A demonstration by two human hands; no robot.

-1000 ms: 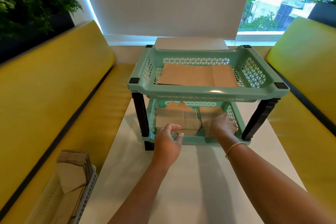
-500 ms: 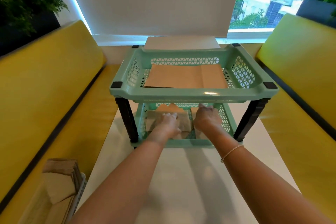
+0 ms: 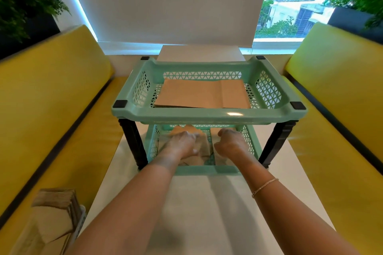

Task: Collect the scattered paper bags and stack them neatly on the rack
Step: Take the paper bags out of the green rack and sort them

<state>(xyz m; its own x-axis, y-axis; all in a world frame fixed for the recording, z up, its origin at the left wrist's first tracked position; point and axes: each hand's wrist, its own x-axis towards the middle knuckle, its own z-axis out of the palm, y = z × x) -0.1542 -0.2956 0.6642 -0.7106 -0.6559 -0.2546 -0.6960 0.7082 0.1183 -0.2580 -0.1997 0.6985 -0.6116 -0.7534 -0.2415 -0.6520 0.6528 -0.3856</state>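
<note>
Yellow benches [image 3: 51, 97] flank the rack on both sides. White tabletop [image 3: 203, 203] carries the green two-tier rack [image 3: 209, 115], black legs. Rack top tier: flat stack of brown paper bags [image 3: 202, 96]. Rack bottom tier: more paper bags [image 3: 204, 149], both hands reaching in over them. Left hand [image 3: 182, 145] is motion-blurred, fingers extended flat on the bags, grip open. Right hand [image 3: 231, 143] has fingers curled under; can't tell if its grip holds a bag. Near-left of rack: bag bundle [image 3: 56, 201] standing in a holder.
</note>
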